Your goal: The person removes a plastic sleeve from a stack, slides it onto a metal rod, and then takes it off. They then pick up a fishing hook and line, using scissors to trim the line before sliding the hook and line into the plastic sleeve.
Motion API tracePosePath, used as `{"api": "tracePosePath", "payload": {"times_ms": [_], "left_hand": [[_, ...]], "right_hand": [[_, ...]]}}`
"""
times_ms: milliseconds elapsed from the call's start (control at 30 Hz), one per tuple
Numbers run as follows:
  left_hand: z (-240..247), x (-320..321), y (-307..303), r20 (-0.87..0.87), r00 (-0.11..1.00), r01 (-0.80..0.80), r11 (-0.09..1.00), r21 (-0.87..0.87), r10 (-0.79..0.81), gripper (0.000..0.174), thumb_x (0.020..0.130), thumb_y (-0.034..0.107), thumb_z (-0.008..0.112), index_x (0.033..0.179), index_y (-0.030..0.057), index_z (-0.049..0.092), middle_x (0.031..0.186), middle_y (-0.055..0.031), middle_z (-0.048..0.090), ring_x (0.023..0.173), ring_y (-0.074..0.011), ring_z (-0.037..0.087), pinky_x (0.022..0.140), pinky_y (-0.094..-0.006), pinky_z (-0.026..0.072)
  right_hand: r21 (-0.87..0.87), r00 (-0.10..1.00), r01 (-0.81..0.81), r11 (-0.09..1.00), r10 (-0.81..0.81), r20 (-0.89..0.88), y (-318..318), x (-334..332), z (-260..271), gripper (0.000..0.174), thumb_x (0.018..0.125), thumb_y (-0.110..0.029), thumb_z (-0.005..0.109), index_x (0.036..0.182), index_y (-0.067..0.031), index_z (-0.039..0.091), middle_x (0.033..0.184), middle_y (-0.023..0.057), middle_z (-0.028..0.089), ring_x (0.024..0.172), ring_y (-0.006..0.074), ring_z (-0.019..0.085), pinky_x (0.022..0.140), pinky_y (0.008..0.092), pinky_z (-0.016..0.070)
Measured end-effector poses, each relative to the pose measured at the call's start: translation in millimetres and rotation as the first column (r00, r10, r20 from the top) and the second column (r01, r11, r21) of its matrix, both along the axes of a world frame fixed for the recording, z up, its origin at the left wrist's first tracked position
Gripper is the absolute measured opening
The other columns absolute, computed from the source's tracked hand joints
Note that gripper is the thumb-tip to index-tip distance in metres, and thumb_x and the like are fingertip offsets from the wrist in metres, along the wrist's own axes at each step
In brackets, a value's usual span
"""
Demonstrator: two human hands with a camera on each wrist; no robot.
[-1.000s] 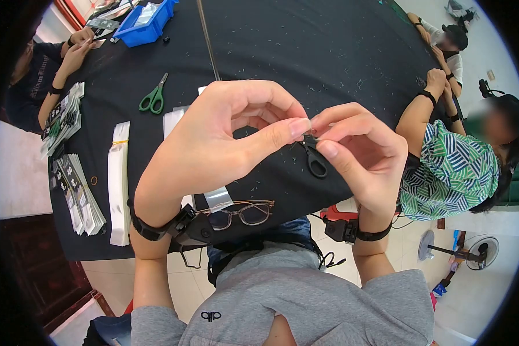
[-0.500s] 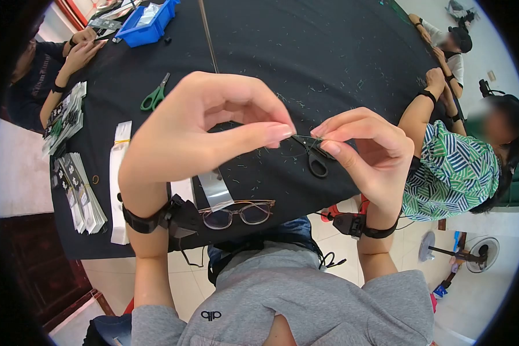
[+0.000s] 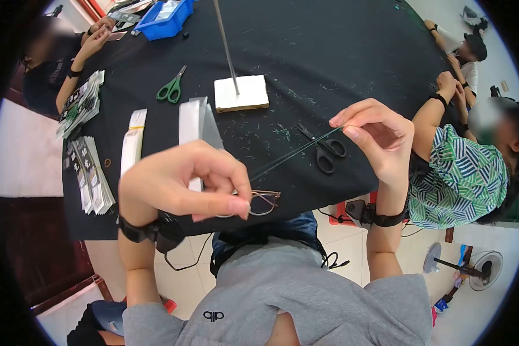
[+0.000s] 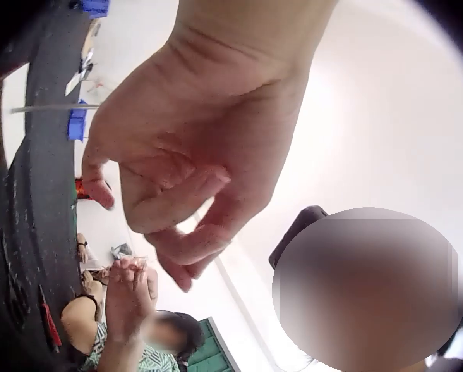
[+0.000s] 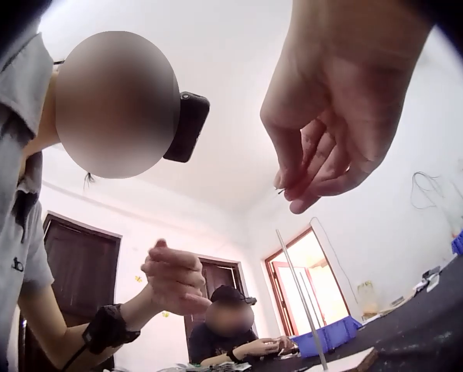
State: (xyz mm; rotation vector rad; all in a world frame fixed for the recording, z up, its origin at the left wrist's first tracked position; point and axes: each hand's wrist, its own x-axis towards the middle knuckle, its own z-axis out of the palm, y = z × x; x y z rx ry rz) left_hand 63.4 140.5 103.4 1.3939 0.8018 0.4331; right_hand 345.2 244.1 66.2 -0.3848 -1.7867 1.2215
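Note:
Green thread (image 3: 297, 151) stretches slantwise between the two hands in the head view. Its upper end is pinched between thumb and forefinger of my right hand (image 3: 380, 138). Lower and to the left, my left hand (image 3: 190, 181) has its thumb and forefinger pressed together at the thread's other end, above a pair of glasses (image 3: 265, 203). Black-handled scissors (image 3: 324, 151) lie on the cloth just under the thread. In the right wrist view a tiny tip of something shows at the fingertips of my right hand (image 5: 340, 116).
A metal rod (image 3: 228, 52) stands on a white block (image 3: 241, 93). Green scissors (image 3: 169, 91), clear strips (image 3: 199, 124), a banded white bundle (image 3: 134, 135), printed packets (image 3: 89, 179) and a blue bin (image 3: 166, 20) lie on the black cloth. Other people sit around the table.
My left hand has moved down and away from my right hand, and the thread is now drawn out long between them. The rod's white block has come into sight.

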Motion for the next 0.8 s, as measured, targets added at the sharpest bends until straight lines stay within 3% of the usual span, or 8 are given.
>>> {"api": "tracePosePath", "payload": {"times_ms": [100,200,267,367,467,533,667,800], "left_hand": [[-42,16,-18,0.547,0.835,0.189,0.967,-0.169,-0.067,0.027,0.08,0.015,0.072,0.09,-0.0093,0.067,0.045,0.0041,0.05,0.045,-0.0088,0.043,0.068,-0.0327,0.0448],[-66,53,-33,0.96,0.243,0.433,0.901,0.022,-0.141,0.035,0.085,0.025,0.067,0.093,-0.0094,0.068,0.053,0.0012,0.055,0.044,-0.01,0.049,0.075,-0.0362,0.0489],[-67,78,-20,0.864,-0.29,0.164,0.869,0.468,-0.41,0.035,0.09,0.032,0.06,0.093,-0.001,0.071,0.062,0.0,0.06,0.057,-0.0103,0.056,0.079,-0.0391,0.0494],[-41,54,-23,0.885,-0.29,-0.076,0.931,0.357,-0.364,0.033,0.091,0.033,0.055,0.087,0.006,0.073,0.089,-0.0112,0.065,0.082,-0.0154,0.06,0.087,-0.041,0.0466],[-32,36,-26,0.914,0.404,-0.687,0.669,0.282,0.03,0.037,0.088,0.022,0.055,0.12,0.004,0.056,0.13,-0.019,0.042,0.122,-0.0264,0.04,0.105,-0.048,0.0306],[-35,42,-30,0.516,0.656,-0.75,0.405,0.523,0.551,0.06,0.087,0.009,0.053,0.142,0.0028,0.032,0.145,-0.0204,0.035,0.139,-0.0335,0.027,0.112,-0.0502,0.0199],[-53,61,-41,0.251,0.693,-0.718,0.619,0.317,0.676,0.025,0.092,0.002,0.051,0.115,-0.0039,0.058,0.113,-0.0117,0.059,0.101,-0.0137,0.058,0.084,-0.0238,0.0461],[-43,54,-52,0.156,0.716,-0.682,0.729,-0.048,0.68,0.016,0.092,0.007,0.055,0.102,-0.0035,0.062,0.097,-0.0068,0.062,0.078,-0.005,0.058,0.06,-0.0161,0.0432]], "right_hand": [[-0.029,1.0,-0.011,1.0,0.01,-0.021,-6,-14,-9,0.011,0.076,0.012,0.067,0.083,0.0033,0.067,0.087,0.0149,0.067,0.083,0.0208,0.066,0.074,0.0298,0.053],[-0.004,0.993,-0.111,0.994,0.111,-0.049,-11,-33,-24,0.012,0.075,0.012,0.067,0.083,0.0032,0.067,0.087,0.0147,0.067,0.083,0.0201,0.066,0.074,0.0289,0.053],[0.011,0.994,-0.106,0.994,0.107,-0.031,-21,-46,-31,0.011,0.074,0.011,0.068,0.08,0.0024,0.067,0.088,0.0139,0.068,0.081,0.0187,0.066,0.073,0.0283,0.0527],[0.099,0.993,-0.12,0.988,0.117,0.029,-36,-54,-33,0.012,0.07,0.009,0.07,0.077,0.0003,0.066,0.084,0.0106,0.069,0.078,0.0189,0.067,0.071,0.0264,0.0521],[0.144,0.997,-0.067,0.987,0.061,0.046,-54,-56,-31,0.012,0.069,0.009,0.069,0.077,0.0002,0.066,0.083,0.0113,0.068,0.076,0.0208,0.066,0.068,0.0274,0.0516],[0.273,0.999,-0.038,0.961,0.027,0.047,-58,-57,-23,0.013,0.066,0.008,0.07,0.077,0.0011,0.066,0.083,0.0118,0.067,0.075,0.0218,0.065,0.068,0.0283,0.0516],[0.506,0.999,-0.02,0.862,-0.004,0.048,-56,-53,-15,0.018,0.059,0.006,0.069,0.076,0.0034,0.064,0.081,0.013,0.064,0.073,0.0247,0.064,0.065,0.031,0.0514],[0.53,0.995,-0.071,0.845,0.019,0.103,-51,-47,-13,0.019,0.057,0.005,0.069,0.076,0.0037,0.063,0.081,0.0133,0.064,0.073,0.0249,0.063,0.065,0.0316,0.0515]]}}
